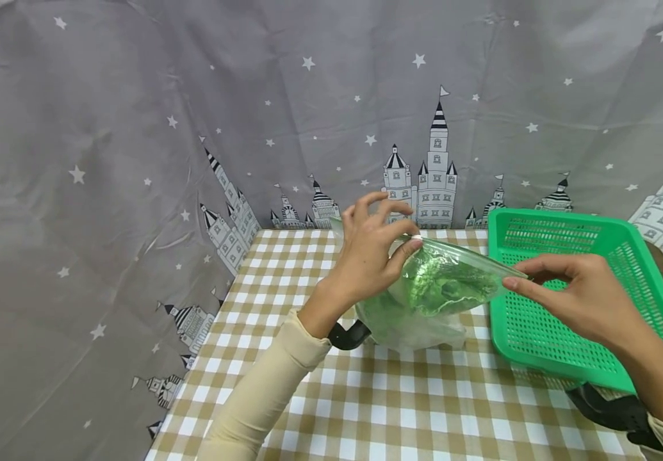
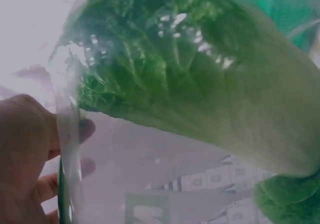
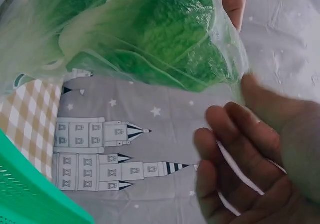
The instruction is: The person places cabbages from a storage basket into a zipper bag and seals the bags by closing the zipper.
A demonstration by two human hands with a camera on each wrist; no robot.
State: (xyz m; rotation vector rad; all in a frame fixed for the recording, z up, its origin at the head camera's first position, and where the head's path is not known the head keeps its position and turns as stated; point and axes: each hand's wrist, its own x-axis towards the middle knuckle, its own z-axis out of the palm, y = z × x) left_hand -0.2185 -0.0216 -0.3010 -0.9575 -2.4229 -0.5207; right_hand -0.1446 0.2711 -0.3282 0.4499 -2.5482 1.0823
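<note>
A clear zip bag (image 1: pixel 452 307) with leafy green vegetables (image 1: pixel 432 278) inside is held up over the near-middle of the table, its zip edge slanting down to the right. My left hand (image 1: pixel 368 253) pinches the zip edge near its left part, thumb in front and fingers behind. At the right corner of that edge, my right hand (image 1: pixel 581 294) pinches the bag between thumb and fingers. In the left wrist view, pale ribs show on the broad leaves (image 2: pixel 170 68) through the plastic. The right wrist view shows crinkled leaves (image 3: pixel 170 38) close beside the right fingers (image 3: pixel 255 134).
A green plastic basket (image 1: pixel 498 320) with perforated walls stands on the right side of the table, beneath the right forearm. Brown and white checked cloth (image 1: pixel 331 410) covers the table. A grey curtain (image 1: pixel 308 128) printed with castles and stars hangs behind and to the left.
</note>
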